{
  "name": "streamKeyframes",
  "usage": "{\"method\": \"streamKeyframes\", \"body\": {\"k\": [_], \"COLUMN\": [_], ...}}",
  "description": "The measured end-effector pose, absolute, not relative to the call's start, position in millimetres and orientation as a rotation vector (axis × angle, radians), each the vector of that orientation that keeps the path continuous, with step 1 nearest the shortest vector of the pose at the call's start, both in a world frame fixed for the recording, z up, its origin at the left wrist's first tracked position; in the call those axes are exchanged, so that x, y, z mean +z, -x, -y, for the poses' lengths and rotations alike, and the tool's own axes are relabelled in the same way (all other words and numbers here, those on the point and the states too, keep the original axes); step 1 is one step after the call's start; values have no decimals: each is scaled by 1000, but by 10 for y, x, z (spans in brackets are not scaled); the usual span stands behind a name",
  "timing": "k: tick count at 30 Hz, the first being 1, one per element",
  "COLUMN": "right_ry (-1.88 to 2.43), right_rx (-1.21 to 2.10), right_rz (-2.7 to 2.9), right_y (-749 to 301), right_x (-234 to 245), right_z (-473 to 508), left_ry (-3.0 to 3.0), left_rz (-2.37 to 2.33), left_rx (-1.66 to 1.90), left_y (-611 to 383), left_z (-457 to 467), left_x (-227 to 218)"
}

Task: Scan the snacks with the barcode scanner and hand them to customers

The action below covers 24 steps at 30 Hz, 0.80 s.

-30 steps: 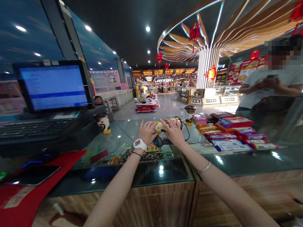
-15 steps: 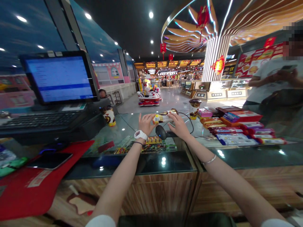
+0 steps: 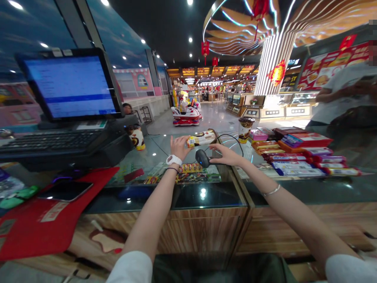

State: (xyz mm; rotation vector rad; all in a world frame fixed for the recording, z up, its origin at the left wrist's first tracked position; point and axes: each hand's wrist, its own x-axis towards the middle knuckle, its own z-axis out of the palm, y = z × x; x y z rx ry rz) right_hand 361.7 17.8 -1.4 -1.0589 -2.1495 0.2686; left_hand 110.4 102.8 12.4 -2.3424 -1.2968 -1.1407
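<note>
The left hand [image 3: 178, 147] appears to pinch one end of a wrapped snack package [image 3: 202, 138], holding it above the glass tabletop [image 3: 160, 157] with its yellow-and-white label turned upward and the far end tilted slightly up. The right hand [image 3: 225, 154] is open and empty, its fingers extended just beside a black handheld barcode scanner [image 3: 202, 158]. The scanner sits between the hands, within easy reach of both, its cord [image 3: 232, 138] looping behind. Stacked snack packs [image 3: 303, 146] lie to the right; a point-of-sale monitor [image 3: 70, 87] stands to the left.
</note>
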Motion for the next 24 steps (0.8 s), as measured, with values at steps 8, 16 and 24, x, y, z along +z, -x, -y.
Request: {"method": "streamKeyframes", "body": {"k": [8, 16, 24], "right_ry": [1126, 1313, 1350], "right_rx": [274, 185, 50], "right_rz": [2346, 2367, 2324], "right_y": [-3662, -3582, -3499], "right_x": [-139, -224, -163], "right_z": [-207, -272, -168], "left_ry": [2379, 2390, 2365], "left_rz": [1285, 1289, 1306], "left_rx": [-1090, -1084, -1106], "left_y": [-1110, -1123, -1131], "left_z": [-1017, -1003, -1010], "left_x": [91, 99, 74]}}
